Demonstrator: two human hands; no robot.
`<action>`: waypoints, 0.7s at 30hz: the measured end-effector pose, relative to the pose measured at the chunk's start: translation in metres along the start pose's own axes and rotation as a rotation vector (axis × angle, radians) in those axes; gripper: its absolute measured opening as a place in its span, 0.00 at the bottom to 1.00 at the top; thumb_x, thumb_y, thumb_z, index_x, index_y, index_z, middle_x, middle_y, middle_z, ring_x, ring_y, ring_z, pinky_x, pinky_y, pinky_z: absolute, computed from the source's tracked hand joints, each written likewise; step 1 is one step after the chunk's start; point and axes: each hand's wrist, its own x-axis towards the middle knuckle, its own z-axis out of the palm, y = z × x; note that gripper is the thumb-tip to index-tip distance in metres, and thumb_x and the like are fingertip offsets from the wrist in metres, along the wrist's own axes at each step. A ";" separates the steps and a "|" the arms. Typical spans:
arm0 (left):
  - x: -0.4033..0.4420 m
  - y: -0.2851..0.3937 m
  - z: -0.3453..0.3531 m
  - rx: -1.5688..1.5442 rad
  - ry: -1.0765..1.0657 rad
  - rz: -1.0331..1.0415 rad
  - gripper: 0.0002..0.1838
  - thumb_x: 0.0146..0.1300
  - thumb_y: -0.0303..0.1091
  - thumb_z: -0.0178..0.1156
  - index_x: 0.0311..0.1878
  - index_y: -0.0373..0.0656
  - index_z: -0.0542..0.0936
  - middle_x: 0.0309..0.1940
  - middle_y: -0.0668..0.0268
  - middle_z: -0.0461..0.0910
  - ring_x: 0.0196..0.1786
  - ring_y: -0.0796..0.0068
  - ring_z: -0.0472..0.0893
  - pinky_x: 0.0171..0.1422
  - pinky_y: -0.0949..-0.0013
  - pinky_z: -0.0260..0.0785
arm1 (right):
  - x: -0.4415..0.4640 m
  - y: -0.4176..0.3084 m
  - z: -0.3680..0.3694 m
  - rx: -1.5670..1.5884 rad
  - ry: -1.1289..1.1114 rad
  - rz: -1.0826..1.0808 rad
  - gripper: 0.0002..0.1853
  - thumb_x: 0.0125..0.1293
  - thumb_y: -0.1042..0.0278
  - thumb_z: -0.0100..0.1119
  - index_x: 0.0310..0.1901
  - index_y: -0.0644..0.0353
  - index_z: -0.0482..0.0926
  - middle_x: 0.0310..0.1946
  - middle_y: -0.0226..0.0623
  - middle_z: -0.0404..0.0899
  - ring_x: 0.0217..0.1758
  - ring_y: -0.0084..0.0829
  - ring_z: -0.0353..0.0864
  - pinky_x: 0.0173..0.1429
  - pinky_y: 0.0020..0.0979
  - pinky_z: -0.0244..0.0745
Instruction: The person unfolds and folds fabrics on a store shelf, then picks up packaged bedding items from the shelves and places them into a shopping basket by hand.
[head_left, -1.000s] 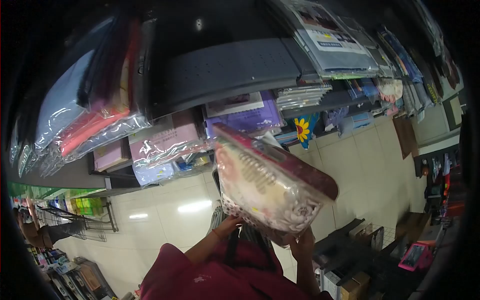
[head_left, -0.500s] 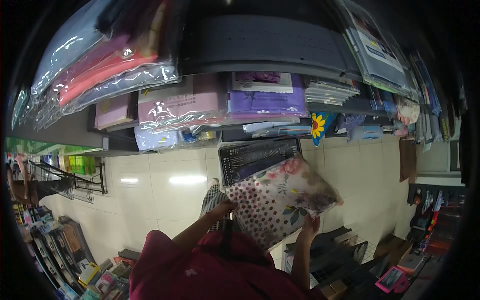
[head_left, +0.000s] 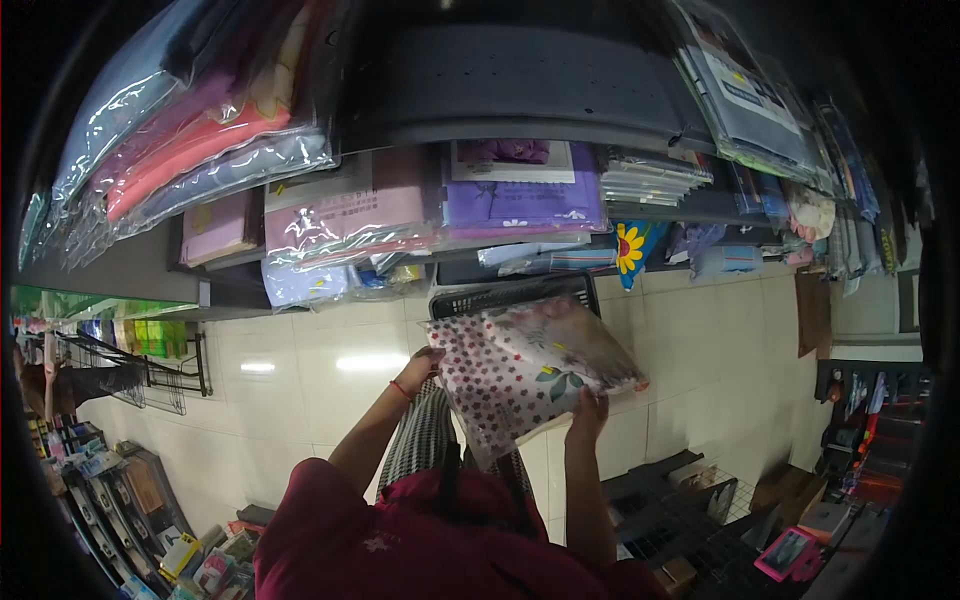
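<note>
A flat, flower-printed piece of folded fabric in a clear plastic bag [head_left: 505,375] is held in front of me, tilted over the floor. My left hand [head_left: 424,366], with a red band at the wrist, grips its left edge. At the lower right edge, my right hand [head_left: 588,412] pinches the bag near the printed green leaves. Behind the package stands a black plastic basket [head_left: 450,302], mostly hidden by it.
Dark shelves [head_left: 500,95] run across the front, holding a pink bagged pack [head_left: 350,212], a purple bagged pack [head_left: 525,200] and stacked textiles [head_left: 190,160]. Black wire racks [head_left: 680,510] stand at lower right. Light tiles [head_left: 290,400] cover the floor.
Both hands have moved the bagged fabric a little left and up in view, tilting it so that it covers more of the basket. My hold on it stays the same.
</note>
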 end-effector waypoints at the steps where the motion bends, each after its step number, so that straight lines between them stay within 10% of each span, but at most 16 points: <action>1: 0.008 0.001 0.000 -0.005 0.007 -0.031 0.22 0.60 0.42 0.52 0.54 0.39 0.69 0.44 0.64 0.74 0.45 0.70 0.73 0.48 0.69 0.64 | 0.012 0.006 0.008 -0.007 0.017 0.000 0.16 0.53 0.72 0.57 0.44 0.61 0.67 0.33 0.30 0.71 0.34 0.24 0.71 0.37 0.28 0.66; 4: 0.025 -0.007 0.005 0.091 0.111 -0.135 0.24 0.60 0.46 0.51 0.54 0.38 0.70 0.44 0.62 0.75 0.45 0.69 0.74 0.47 0.69 0.65 | 0.062 0.059 0.016 -0.202 0.141 0.004 0.12 0.53 0.74 0.58 0.39 0.64 0.69 0.30 0.32 0.71 0.33 0.25 0.71 0.35 0.28 0.67; 11: -0.010 -0.158 -0.055 0.972 0.075 0.506 0.20 0.57 0.39 0.53 0.49 0.36 0.74 0.42 0.47 0.76 0.51 0.51 0.74 0.53 0.59 0.67 | 0.124 0.169 0.037 -0.433 0.261 -0.163 0.11 0.53 0.73 0.56 0.39 0.67 0.73 0.33 0.42 0.76 0.34 0.34 0.75 0.39 0.32 0.71; 13: -0.079 -0.161 -0.057 0.728 0.301 0.075 0.20 0.57 0.43 0.52 0.48 0.39 0.75 0.46 0.44 0.74 0.53 0.49 0.72 0.58 0.56 0.64 | 0.098 0.124 0.070 -0.680 0.294 -0.041 0.18 0.45 0.74 0.60 0.41 0.67 0.74 0.36 0.43 0.77 0.34 0.37 0.77 0.37 0.35 0.74; 19: -0.164 -0.235 -0.095 0.644 0.598 -0.179 0.18 0.53 0.43 0.55 0.44 0.44 0.78 0.42 0.45 0.76 0.47 0.50 0.76 0.54 0.58 0.68 | 0.149 0.171 0.095 -0.912 -0.013 -0.205 0.11 0.48 0.73 0.55 0.36 0.62 0.71 0.33 0.39 0.76 0.33 0.35 0.75 0.38 0.31 0.69; 21: -0.184 -0.225 -0.087 0.588 0.660 -0.220 0.18 0.52 0.42 0.55 0.45 0.44 0.78 0.44 0.42 0.74 0.47 0.47 0.75 0.54 0.57 0.67 | 0.304 0.358 0.039 -1.048 -0.246 -0.151 0.29 0.54 0.58 0.53 0.56 0.58 0.60 0.34 0.43 0.73 0.33 0.40 0.75 0.34 0.40 0.72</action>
